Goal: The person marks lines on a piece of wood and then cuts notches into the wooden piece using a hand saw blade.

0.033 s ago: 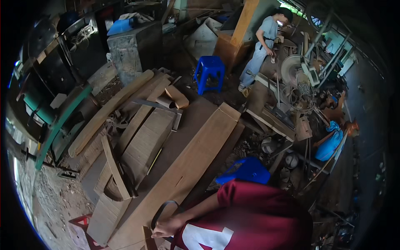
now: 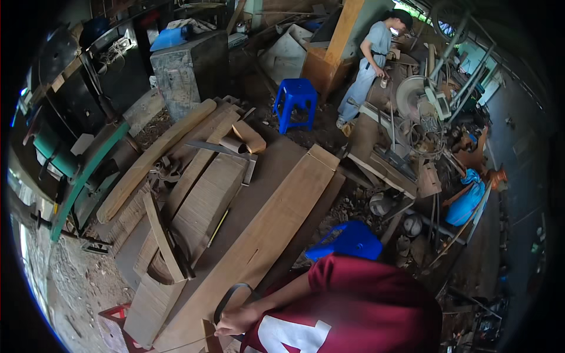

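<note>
Two people in view, neither hand of the camera wearer among them, so whether those fingers are apart or together cannot be told. Person in dark red shirt bends over at lower edge; that person's hand lies on the near end of the long plank, fingers curled together, apparently around something small that is not clear. Dark curved band arcs just above the hand, touching or nearly touching it. Long plank runs diagonally from lower left up to the right, pale, lying on darker boards. Left of it: wide board with a narrow slat tilted across. Rounded beam further left, beside green machine. Blue stool stands upright beyond the plank's far end. Second person in pale blue stands well apart, upper right.
</note>
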`<state>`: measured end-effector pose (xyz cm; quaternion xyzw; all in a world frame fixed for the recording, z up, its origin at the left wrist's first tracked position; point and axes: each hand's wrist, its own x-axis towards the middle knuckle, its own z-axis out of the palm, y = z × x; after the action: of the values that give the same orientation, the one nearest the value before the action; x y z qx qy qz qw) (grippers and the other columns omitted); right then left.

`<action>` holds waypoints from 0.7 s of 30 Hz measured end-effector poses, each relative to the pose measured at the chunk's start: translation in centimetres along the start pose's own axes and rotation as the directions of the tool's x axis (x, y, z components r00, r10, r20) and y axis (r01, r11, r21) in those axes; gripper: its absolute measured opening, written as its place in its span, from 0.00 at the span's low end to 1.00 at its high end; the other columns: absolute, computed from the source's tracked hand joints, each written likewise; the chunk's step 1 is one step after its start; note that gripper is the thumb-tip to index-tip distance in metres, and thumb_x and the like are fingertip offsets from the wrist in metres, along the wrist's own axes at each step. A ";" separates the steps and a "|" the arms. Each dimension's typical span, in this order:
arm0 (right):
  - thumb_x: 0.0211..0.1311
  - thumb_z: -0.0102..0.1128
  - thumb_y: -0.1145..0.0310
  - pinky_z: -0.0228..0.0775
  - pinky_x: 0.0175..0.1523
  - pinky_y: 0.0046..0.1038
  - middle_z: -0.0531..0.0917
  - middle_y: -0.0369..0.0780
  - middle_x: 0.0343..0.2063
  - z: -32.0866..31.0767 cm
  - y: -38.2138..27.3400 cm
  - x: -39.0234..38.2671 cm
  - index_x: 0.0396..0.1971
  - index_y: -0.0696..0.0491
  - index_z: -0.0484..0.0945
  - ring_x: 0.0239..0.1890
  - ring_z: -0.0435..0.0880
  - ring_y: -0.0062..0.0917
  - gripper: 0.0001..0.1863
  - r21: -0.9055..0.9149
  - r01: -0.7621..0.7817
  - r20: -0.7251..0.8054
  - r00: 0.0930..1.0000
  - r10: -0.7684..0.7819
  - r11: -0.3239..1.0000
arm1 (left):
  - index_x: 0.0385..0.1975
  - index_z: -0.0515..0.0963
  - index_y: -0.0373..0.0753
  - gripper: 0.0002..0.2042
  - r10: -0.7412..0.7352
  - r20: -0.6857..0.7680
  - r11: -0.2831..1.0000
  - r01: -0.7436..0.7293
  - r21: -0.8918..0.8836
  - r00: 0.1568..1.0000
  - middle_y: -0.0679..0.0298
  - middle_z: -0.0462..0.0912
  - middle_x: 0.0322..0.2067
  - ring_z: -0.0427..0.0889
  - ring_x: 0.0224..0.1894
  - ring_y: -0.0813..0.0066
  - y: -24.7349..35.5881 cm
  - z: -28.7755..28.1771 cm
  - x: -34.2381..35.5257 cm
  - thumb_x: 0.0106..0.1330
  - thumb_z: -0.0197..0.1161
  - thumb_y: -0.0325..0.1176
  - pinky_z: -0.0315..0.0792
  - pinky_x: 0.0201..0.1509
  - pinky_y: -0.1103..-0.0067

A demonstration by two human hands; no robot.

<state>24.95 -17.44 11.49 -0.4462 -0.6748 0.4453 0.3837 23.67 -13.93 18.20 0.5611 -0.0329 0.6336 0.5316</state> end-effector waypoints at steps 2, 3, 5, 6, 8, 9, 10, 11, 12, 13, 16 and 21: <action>0.60 0.40 0.58 0.66 0.26 0.36 0.74 0.48 0.13 -2.1 -3.3 -0.1 0.20 0.57 0.71 0.19 0.74 0.40 0.19 -0.039 -0.056 0.051 0.997 0.058 0.998 | 0.08 0.63 0.37 0.16 -0.015 0.007 1.000 0.015 -0.020 1.000 0.64 0.63 0.09 0.61 0.11 0.73 -0.1 -0.2 -0.2 0.50 0.47 0.41 0.53 0.16 0.78; 0.60 0.40 0.58 0.66 0.26 0.36 0.74 0.48 0.14 -2.9 -5.1 -0.1 0.21 0.57 0.71 0.19 0.74 0.40 0.19 0.027 0.007 0.059 0.998 -0.009 1.000 | 0.08 0.63 0.38 0.15 -0.018 0.002 1.000 0.018 -0.020 1.000 0.64 0.62 0.09 0.61 0.11 0.73 0.0 -0.2 -0.2 0.50 0.47 0.41 0.53 0.17 0.78; 0.60 0.40 0.57 0.65 0.25 0.37 0.74 0.49 0.14 -2.6 -5.4 0.1 0.23 0.57 0.72 0.19 0.74 0.41 0.18 0.216 0.194 -0.030 0.981 -0.192 0.957 | 0.08 0.62 0.38 0.15 -0.018 -0.008 1.000 0.018 -0.019 1.000 0.64 0.62 0.09 0.61 0.11 0.74 -0.3 0.1 0.0 0.50 0.47 0.41 0.53 0.17 0.78; 0.60 0.40 0.57 0.65 0.25 0.37 0.74 0.49 0.14 -2.3 -5.1 0.2 0.23 0.57 0.72 0.19 0.74 0.41 0.18 0.214 0.196 -0.028 0.980 -0.194 0.957 | 0.09 0.62 0.38 0.15 -0.015 -0.018 1.000 0.015 -0.014 1.000 0.64 0.62 0.09 0.61 0.11 0.74 -0.3 0.2 0.0 0.49 0.47 0.41 0.53 0.18 0.78; 0.61 0.39 0.57 0.64 0.25 0.36 0.73 0.50 0.14 -2.1 -4.2 0.3 0.21 0.57 0.72 0.19 0.73 0.42 0.20 0.135 0.023 0.017 1.000 -0.025 0.991 | 0.09 0.62 0.38 0.15 -0.010 -0.035 1.000 0.009 -0.007 0.999 0.65 0.62 0.09 0.60 0.11 0.74 -0.4 0.3 0.2 0.49 0.47 0.41 0.54 0.18 0.78; 0.61 0.37 0.55 0.64 0.26 0.35 0.75 0.50 0.16 -1.7 -2.1 0.9 0.21 0.59 0.72 0.21 0.74 0.42 0.23 0.051 -0.079 0.096 0.993 0.074 0.996 | 0.09 0.62 0.39 0.14 -0.009 -0.042 1.000 0.009 -0.006 0.999 0.65 0.62 0.09 0.60 0.11 0.74 -0.3 0.4 0.2 0.49 0.47 0.41 0.54 0.18 0.78; 0.61 0.35 0.53 0.65 0.28 0.36 0.75 0.50 0.16 -1.7 -0.7 1.3 0.20 0.61 0.72 0.22 0.74 0.43 0.26 0.077 -0.267 0.222 0.944 0.244 0.961 | 0.09 0.62 0.39 0.14 -0.014 -0.048 1.000 0.014 -0.001 0.999 0.65 0.62 0.09 0.60 0.11 0.74 -0.2 0.4 0.1 0.49 0.46 0.41 0.54 0.19 0.78; 0.61 0.34 0.53 0.64 0.28 0.37 0.75 0.50 0.16 -1.0 1.7 1.4 0.20 0.61 0.72 0.22 0.74 0.43 0.27 0.037 -0.363 0.221 0.912 0.346 0.931 | 0.09 0.61 0.39 0.14 -0.019 -0.053 1.000 0.019 0.000 0.998 0.65 0.61 0.08 0.60 0.11 0.74 0.0 0.5 0.0 0.49 0.46 0.41 0.54 0.19 0.78; 0.61 0.34 0.52 0.64 0.29 0.37 0.75 0.51 0.16 -0.2 3.3 1.4 0.20 0.62 0.72 0.22 0.74 0.44 0.28 -0.001 -0.454 0.219 0.869 0.443 0.891 | 0.09 0.61 0.39 0.14 -0.024 -0.059 1.000 0.025 0.005 0.998 0.65 0.61 0.08 0.60 0.11 0.74 0.1 0.6 -0.1 0.48 0.46 0.41 0.54 0.19 0.78; 0.61 0.33 0.51 0.64 0.31 0.39 0.75 0.51 0.17 -0.6 2.7 1.4 0.19 0.62 0.72 0.23 0.74 0.45 0.29 -0.051 -0.325 0.215 0.920 0.328 0.944 | 0.09 0.61 0.39 0.14 -0.024 -0.070 1.000 0.026 0.017 0.997 0.66 0.61 0.08 0.60 0.12 0.75 0.3 0.4 -0.2 0.48 0.46 0.41 0.54 0.20 0.78; 0.61 0.33 0.49 0.65 0.29 0.36 0.75 0.51 0.16 -0.9 -0.6 1.2 0.19 0.65 0.72 0.21 0.74 0.42 0.31 0.070 -0.260 0.188 0.952 0.243 0.963 | 0.09 0.61 0.40 0.13 -0.039 -0.083 0.998 0.044 0.054 0.996 0.66 0.61 0.08 0.60 0.12 0.75 1.3 -0.6 -0.3 0.48 0.46 0.41 0.55 0.21 0.78; 0.61 0.34 0.50 0.64 0.29 0.35 0.74 0.51 0.14 -1.8 -3.8 1.1 0.16 0.64 0.70 0.19 0.73 0.41 0.31 0.176 -0.189 0.261 0.955 0.140 0.966 | 0.09 0.60 0.41 0.12 -0.087 -0.088 0.987 0.098 0.124 0.992 0.67 0.60 0.08 0.60 0.12 0.76 4.1 -3.0 -0.7 0.47 0.46 0.41 0.56 0.22 0.78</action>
<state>25.24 -16.75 15.78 -0.4017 -0.6297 0.5929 0.3010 18.58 -14.21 18.84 0.5685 0.0560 0.6317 0.5241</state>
